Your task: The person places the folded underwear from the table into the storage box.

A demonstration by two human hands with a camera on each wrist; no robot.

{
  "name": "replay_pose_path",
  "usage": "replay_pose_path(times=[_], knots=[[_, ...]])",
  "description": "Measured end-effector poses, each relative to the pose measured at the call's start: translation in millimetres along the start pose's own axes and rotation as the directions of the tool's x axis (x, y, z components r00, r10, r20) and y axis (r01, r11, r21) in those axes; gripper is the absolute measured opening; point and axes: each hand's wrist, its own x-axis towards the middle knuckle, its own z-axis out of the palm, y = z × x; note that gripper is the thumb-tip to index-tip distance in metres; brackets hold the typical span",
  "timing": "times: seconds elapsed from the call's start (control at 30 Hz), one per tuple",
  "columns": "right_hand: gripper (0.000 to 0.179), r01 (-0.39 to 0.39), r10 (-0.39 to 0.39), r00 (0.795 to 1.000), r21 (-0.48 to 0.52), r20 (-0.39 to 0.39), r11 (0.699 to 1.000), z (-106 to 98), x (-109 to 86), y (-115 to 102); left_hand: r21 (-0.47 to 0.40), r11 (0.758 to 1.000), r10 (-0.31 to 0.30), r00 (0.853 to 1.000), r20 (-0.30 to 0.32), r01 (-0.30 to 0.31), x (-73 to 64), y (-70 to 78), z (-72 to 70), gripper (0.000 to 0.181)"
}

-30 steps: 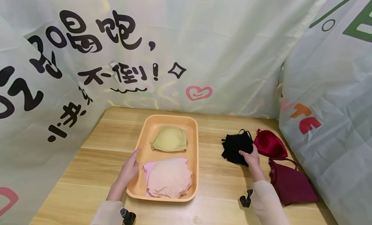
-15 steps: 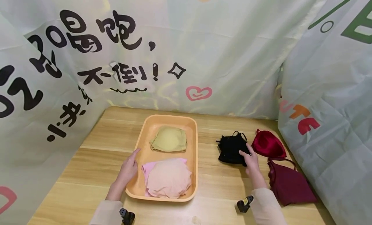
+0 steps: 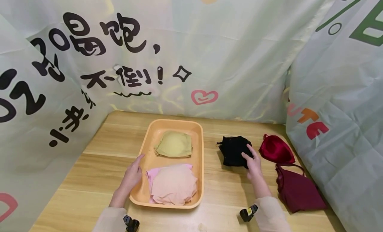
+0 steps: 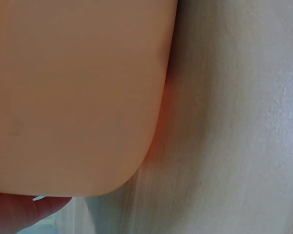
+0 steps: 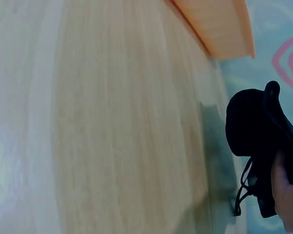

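Observation:
My right hand (image 3: 253, 162) pinches the right edge of a folded black bra (image 3: 234, 151), thumb on top, to the right of the orange tray. In the right wrist view the bra (image 5: 256, 124) hangs off the wooden surface with a thin strap dangling and its shadow on the table. My left hand (image 3: 133, 173) holds the left rim of the tray (image 3: 201, 158), its thumb at the edge and the other fingers hidden beneath or outside. Inside the tray lie a folded yellow-green bra (image 3: 174, 144) at the back and a pale pink bra (image 3: 174, 184) over a brighter pink piece in front.
A red satin bra (image 3: 276, 149) and a folded maroon camisole-like garment (image 3: 299, 188) lie at the right edge of the wooden table (image 3: 221, 198). Printed fabric curtains (image 3: 245, 65) stand behind and on both sides. Small black cameras (image 3: 249, 212) sit at the wrists.
My right hand has carried the black bra left toward the tray, away from the red one, and its straps have dropped from view on top. The left hand stays on the tray.

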Motion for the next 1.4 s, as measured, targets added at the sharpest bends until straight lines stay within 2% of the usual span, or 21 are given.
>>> replay_pose_path(times=[0.33, 0.47, 0.8, 1.03, 1.4], knots=[[0.054, -0.02, 0.016, 0.999, 0.144, 0.03, 0.989, 18.5, -9.7, -9.2, 0.015, 1.0, 0.011, 1.0, -0.014, -0.011, -0.6, -0.1, 0.5, 0.051], [0.053, -0.025, 0.02, 0.999, 0.148, 0.038, 0.989, 24.9, -14.2, -11.6, 0.015, 1.0, 0.008, 1.0, -0.012, -0.008, -0.6, -0.4, 0.8, 0.051], [0.052, 0.022, -0.031, 0.998, 0.173, 0.054, 0.985, 44.8, -24.5, -13.6, 0.036, 0.999, 0.015, 1.0, -0.007, -0.014, -1.0, -0.3, 0.5, 0.05], [0.053, 0.04, -0.075, 0.99, 0.281, 0.117, 0.959, 63.5, -34.3, -16.5, 0.011, 1.0, -0.006, 1.0, 0.02, 0.006, -0.7, 0.7, 0.0, 0.05], [0.053, 0.074, -0.141, 0.976, 0.352, 0.168, 0.933, 93.3, -42.0, -13.4, 0.016, 1.0, -0.003, 1.0, 0.017, 0.003, 0.9, -1.3, 0.8, 0.051]])
